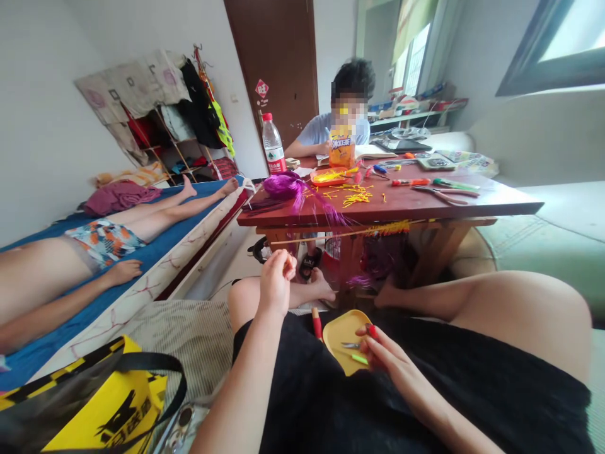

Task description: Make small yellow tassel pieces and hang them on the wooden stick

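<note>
My left hand (278,277) is raised over my left knee with its fingers curled in. What they hold, if anything, is hidden. My right hand (382,354) is over my lap at a yellow tray (336,331), its fingers closed on a small red thing (372,331) whose kind I cannot make out. By these fingers a pointed metal tip (350,345) and a bright green piece (359,359) show over the tray. A red and tan stick-like thing (317,325) lies against the tray's left side. Beyond my left hand, a thin stick (312,239) carries yellow pieces along its right part.
The red-brown table (293,217) ahead bears purple strands (286,186), yellow pieces (357,197), pliers (442,195) and a bottle (274,145). A person (312,129) sits behind it. Another person's legs (165,211) lie on a bed at left. A yellow bag (113,403) stands near left.
</note>
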The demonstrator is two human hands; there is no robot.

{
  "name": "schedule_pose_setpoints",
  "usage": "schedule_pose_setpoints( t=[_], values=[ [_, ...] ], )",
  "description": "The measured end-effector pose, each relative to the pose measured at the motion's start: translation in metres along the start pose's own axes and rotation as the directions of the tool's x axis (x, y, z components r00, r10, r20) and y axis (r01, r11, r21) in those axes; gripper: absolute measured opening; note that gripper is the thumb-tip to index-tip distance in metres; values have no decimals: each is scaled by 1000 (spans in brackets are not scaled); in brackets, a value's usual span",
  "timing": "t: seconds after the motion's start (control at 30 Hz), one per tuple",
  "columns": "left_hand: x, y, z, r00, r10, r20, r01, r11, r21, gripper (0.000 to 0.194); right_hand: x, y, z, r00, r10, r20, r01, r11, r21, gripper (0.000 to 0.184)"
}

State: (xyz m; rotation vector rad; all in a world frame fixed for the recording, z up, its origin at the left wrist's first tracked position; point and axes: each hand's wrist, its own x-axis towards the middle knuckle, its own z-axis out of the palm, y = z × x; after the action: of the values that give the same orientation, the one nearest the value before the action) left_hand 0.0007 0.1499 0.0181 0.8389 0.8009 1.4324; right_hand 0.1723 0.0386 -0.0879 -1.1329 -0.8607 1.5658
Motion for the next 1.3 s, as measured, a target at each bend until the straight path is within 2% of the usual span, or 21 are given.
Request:
schedule_pose_setpoints(
  t=[0.1, 0.23, 0.3, 0.37, 0.5, 0.63, 0.7, 0.8, 0.9, 1.0, 1.07, 1.3],
  values=[
    [-40, -9, 11, 978, -166, 125, 165, 986, 19, 27, -4, -1, -2, 999, 15, 34, -17, 999, 38, 37],
    [-96, -40, 7, 894, -398, 204, 405, 914, 11, 28, -15, -4, 2, 994, 72, 77, -78, 994, 77, 43],
    [-111, -50, 4, 846, -492, 204, 511, 858, -51, 28, -19, -5, 7, 990, 114, 80, -118, 992, 50, 53],
    [-118, -55, 3, 813, -541, 215, 566, 821, -75, 29, -22, -9, 13, 994, 87, 70, -88, 996, 11, 55],
    [-121, -56, 6, 797, -570, 201, 595, 799, -90, 31, -27, -22, 25, 997, -58, 57, 57, 998, 22, 43],
    [-122, -60, 8, 806, -576, 135, 590, 797, -126, 31, -31, -28, 30, 975, -163, 155, 149, 984, 98, 27],
    [-124, -62, 8, 810, -577, 107, 586, 800, -126, 30, -32, -27, 31, 968, -186, 167, 168, 979, 115, 22],
    [-124, -65, 8, 816, -573, 74, 578, 805, -133, 29, -33, -25, 30, 971, -193, 143, 179, 978, 104, 25],
    [-123, -65, 8, 815, -572, 95, 580, 801, -151, 29, -29, -19, 25, 990, -126, 55, 124, 991, 48, 36],
    [-123, -65, 8, 811, -572, 122, 585, 795, -163, 30, -24, -8, 21, 998, 54, 17, -54, 998, -17, 54],
    [-123, -66, 7, 813, -569, 122, 582, 796, -164, 30, -22, -2, 20, 992, 127, 7, -127, 991, -53, 56],
    [-124, -67, 8, 806, -575, 143, 591, 793, -143, 29, -24, -5, 25, 992, 105, -65, -113, 986, -124, 53]
  ],
)
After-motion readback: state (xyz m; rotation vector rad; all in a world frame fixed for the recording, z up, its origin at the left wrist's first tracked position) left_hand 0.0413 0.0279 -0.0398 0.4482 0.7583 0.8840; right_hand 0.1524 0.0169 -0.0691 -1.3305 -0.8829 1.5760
